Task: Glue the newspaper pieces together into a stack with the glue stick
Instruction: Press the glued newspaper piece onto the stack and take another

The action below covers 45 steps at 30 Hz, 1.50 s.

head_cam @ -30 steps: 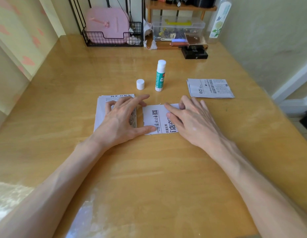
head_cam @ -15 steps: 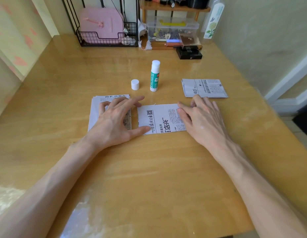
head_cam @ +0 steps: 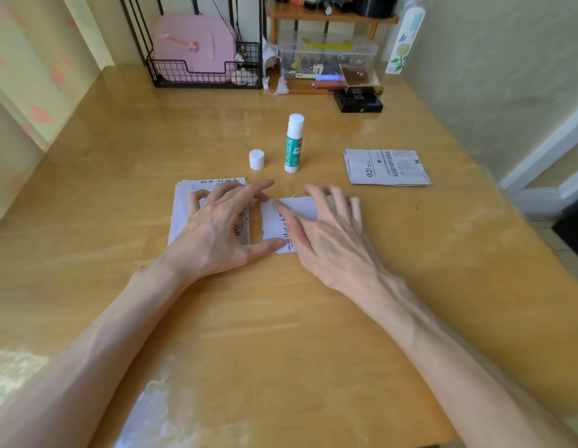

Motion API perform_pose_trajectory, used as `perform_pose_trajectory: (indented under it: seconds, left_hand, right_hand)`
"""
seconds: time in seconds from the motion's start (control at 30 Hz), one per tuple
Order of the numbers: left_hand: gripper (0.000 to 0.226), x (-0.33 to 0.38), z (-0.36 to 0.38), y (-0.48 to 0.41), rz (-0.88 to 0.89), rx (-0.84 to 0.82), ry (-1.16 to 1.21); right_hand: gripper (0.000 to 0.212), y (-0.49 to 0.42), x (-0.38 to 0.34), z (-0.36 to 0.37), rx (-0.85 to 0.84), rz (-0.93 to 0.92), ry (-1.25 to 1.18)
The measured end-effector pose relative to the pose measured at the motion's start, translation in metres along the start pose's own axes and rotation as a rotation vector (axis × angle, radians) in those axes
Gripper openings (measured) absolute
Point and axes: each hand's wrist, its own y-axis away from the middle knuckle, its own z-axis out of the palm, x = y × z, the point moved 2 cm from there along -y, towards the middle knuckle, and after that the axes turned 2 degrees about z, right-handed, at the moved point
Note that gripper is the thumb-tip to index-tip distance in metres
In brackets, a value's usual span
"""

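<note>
On a wooden worktop point(head_cam: 281, 318), the left hand point(head_cam: 216, 227) presses flat, fingers spread, on a newspaper stack point(head_cam: 184, 202). The right hand point(head_cam: 326, 234), also flat, covers a possibly folded newspaper piece point(head_cam: 294, 206) just beside it. The glue stick point(head_cam: 293, 147) stands upright behind them.

The glue stick point(head_cam: 294, 143) stands upright just beyond our left hand point(head_cam: 216, 227) and right hand point(head_cam: 326, 234), its cap point(head_cam: 257, 159) just to its left. We see open table point(head_cam: 281, 318) between the stick and the flat newspaper pile point(head_cam: 387, 167) at right, along the left side, and between our forearms. At the far edge a wire basket point(head_cam: 206, 76), a shelf point(head_cam: 329, 17) and a black box point(head_cam: 358, 101) bar the way.
</note>
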Motion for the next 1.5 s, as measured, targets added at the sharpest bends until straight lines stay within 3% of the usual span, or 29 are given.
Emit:
perform_pose_trajectory:
  seconds: [0.33,0.7,1.0,1.5]
  left_hand:
    - [0.094,-0.001,0.0,0.001,-0.001,0.005,0.016]
    - [0.094,-0.001,-0.001,0.0,0.002,0.014,0.012]
    - [0.093,0.002,-0.002,0.001,0.014,0.03,0.009]
    - [0.092,0.0,-0.001,0.001,0.004,0.013,0.025]
  right_hand:
    - [0.054,0.013,0.06,-0.01,0.075,0.19,0.049]
    - [0.061,0.008,0.052,-0.01,0.174,0.215,0.042]
    - [0.051,0.009,-0.002,0.007,0.0,-0.052,-0.071]
    - [0.056,0.015,0.051,-0.009,0.013,0.188,-0.023]
